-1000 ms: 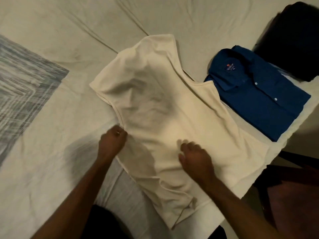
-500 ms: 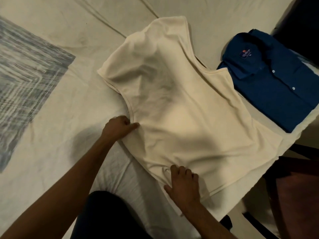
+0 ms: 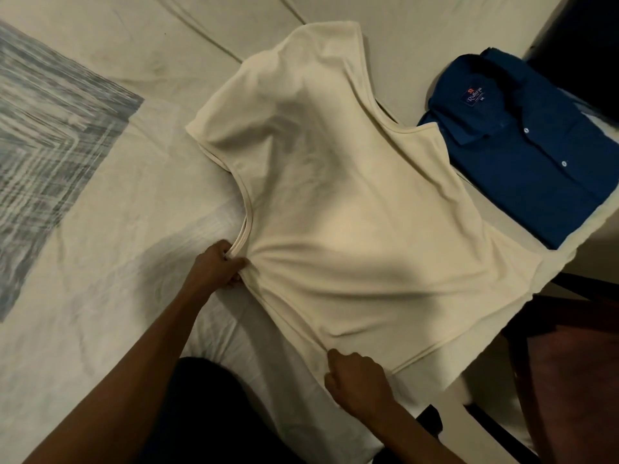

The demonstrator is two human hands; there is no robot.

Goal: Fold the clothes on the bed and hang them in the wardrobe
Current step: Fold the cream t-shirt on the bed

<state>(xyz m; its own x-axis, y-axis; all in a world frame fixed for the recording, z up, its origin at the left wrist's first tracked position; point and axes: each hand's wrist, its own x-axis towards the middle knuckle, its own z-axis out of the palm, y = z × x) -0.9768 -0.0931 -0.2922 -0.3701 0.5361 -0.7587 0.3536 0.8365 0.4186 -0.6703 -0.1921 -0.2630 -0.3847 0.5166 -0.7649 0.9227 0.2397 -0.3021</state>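
The bed (image 3: 100, 229), covered by a pale cream wrinkled sheet with a grey-blue patterned patch toward its left edge, carries everything in view. Spread flat across its middle, reaching to the right edge, lies a cream sleeveless cotton top (image 3: 335, 212), not yet folded. Just beside it, at the far right corner of the bed, sits a navy blue buttoned cotton shirt (image 3: 522, 162), already folded into a neat rectangle with its collar and label showing, and a dark garment (image 3: 582, 45) lies beyond that, too dim to read. The left hand (image 3: 217, 266) has its fingers clamped on the top's near armhole seam, bunching the cloth there. The right hand (image 3: 355, 383) has its fingers curled together on the near hem corner, apparently pinching it. Judged from this, one shirt is done, the cream top's first fold is only being set up, and all hanging in the wardrobe, which is not in view, remains.
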